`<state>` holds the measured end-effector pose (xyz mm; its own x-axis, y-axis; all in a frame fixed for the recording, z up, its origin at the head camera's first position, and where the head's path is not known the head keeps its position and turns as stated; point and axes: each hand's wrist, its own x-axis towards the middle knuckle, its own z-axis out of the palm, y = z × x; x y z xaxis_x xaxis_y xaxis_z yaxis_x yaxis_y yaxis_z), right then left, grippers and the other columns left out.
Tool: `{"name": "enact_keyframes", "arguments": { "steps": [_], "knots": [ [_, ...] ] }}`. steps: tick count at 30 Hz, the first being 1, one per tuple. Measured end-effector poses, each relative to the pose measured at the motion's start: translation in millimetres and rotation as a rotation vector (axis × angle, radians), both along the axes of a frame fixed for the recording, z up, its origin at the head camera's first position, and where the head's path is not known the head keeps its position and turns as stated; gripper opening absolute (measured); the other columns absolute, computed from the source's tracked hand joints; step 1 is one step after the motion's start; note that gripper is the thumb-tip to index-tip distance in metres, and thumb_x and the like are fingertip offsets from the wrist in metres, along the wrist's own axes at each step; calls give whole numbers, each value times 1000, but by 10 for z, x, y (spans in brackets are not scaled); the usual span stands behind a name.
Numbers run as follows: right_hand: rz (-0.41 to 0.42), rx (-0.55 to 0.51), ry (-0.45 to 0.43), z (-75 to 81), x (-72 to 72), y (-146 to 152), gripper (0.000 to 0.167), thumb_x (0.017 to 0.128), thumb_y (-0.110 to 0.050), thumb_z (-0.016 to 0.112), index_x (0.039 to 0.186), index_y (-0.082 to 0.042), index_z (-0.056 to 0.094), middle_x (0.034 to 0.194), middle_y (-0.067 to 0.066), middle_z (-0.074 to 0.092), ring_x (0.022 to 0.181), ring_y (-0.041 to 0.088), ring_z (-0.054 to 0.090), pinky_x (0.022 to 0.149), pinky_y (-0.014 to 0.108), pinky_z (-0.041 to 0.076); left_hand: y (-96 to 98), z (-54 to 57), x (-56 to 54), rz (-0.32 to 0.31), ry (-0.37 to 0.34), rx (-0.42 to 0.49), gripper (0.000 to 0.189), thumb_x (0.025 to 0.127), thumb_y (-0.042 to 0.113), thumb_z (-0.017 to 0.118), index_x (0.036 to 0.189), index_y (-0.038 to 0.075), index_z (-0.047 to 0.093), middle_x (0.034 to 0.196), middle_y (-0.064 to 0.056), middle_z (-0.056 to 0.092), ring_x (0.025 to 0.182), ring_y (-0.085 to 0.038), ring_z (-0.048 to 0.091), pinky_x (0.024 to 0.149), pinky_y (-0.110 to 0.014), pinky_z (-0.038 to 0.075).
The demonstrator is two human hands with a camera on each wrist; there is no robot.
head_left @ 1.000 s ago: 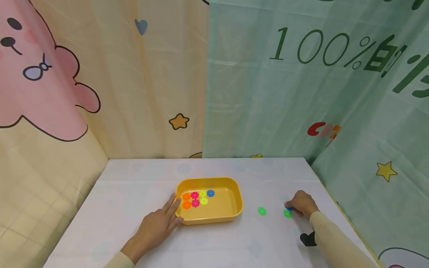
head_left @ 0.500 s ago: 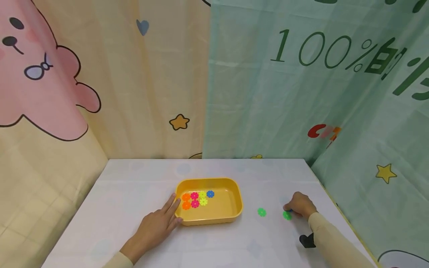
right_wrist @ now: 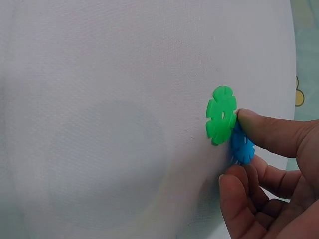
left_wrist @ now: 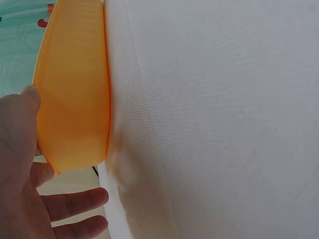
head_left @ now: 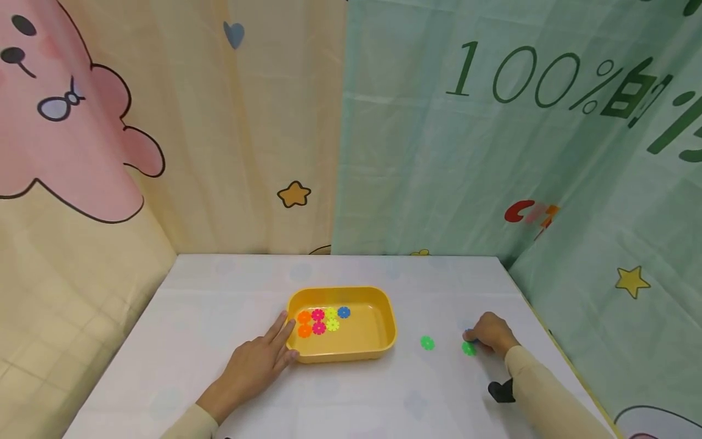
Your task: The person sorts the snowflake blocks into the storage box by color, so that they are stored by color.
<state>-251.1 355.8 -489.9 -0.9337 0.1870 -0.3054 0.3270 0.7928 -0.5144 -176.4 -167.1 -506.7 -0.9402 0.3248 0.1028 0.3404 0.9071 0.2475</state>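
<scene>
In the head view my left hand (head_left: 253, 364) lies at the left end of a yellow tray (head_left: 351, 355), fingers spread along its rim and thumb at the near corner. The left wrist view shows the thumb (left_wrist: 31, 97) against the rim, two lower fingers off it. My right hand (head_left: 495, 335), at the table's right, pinches a blue flower-shaped plastic disc (right_wrist: 242, 145) between thumb and fingers. Right beside it lies a green flower-shaped disc (right_wrist: 222, 115), overlapping the blue one in the right wrist view. Another green disc (head_left: 427, 342) lies between tray and right hand.
Inside the tray, toward its left half, lie orange discs (head_left: 304, 330), pink discs (head_left: 319, 328), yellow discs (head_left: 332, 324) and one blue disc (head_left: 343, 312). A black object (head_left: 501, 391) shows beside the right sleeve. Printed curtains (head_left: 428, 152) hang behind the white table (head_left: 351, 408).
My right fingers have shifted slightly over the blue disc beside the green one. The left hand and tray have kept their places; the head view has tilted slightly.
</scene>
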Motion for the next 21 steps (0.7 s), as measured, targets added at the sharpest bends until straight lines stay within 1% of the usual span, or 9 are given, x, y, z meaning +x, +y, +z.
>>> {"name": "enact_keyframes", "arguments": {
  "steps": [5, 9, 14, 18, 21],
  "knots": [
    [-12, -55, 38, 19, 16, 6, 27, 84, -11, 77, 74, -3, 53, 52, 0, 44, 48, 15, 46, 49, 29, 40, 2, 31, 6, 3, -25, 2, 72, 101, 60, 49, 158, 17, 40, 168, -5, 27, 97, -30, 69, 81, -48, 58],
    [-11, -108, 49, 59, 14, 4, 21, 86, -6, 73, 75, -2, 56, 55, -1, 46, 49, 14, 45, 49, 28, 40, 3, 16, 5, 10, -25, 5, 72, 101, 60, 50, 158, 18, 40, 168, -4, 26, 98, -30, 69, 80, -48, 58],
    [-21, -167, 54, 86, -34, -6, 14, 89, -4, 69, 77, -1, 61, 60, 1, 52, 52, 14, 48, 50, 27, 43, 0, 7, 5, 15, -30, 3, 72, 101, 60, 50, 159, 19, 39, 169, -4, 25, 98, -30, 69, 81, -49, 58],
    [-65, -290, 62, 117, -82, -17, 10, 92, -3, 66, 87, 6, 63, 67, 3, 57, 57, 14, 53, 55, 27, 48, 6, 20, 12, 16, -37, -4, 72, 101, 60, 50, 159, 19, 39, 169, -4, 25, 98, -30, 69, 83, -49, 57],
    [-110, -399, 55, 155, -118, -45, 13, 95, -2, 64, 97, 11, 64, 72, 4, 61, 63, 14, 56, 59, 26, 52, 10, 18, 9, 15, -30, -8, 72, 101, 60, 50, 159, 19, 39, 169, -4, 25, 97, -29, 69, 83, -49, 57]
  ]
}}
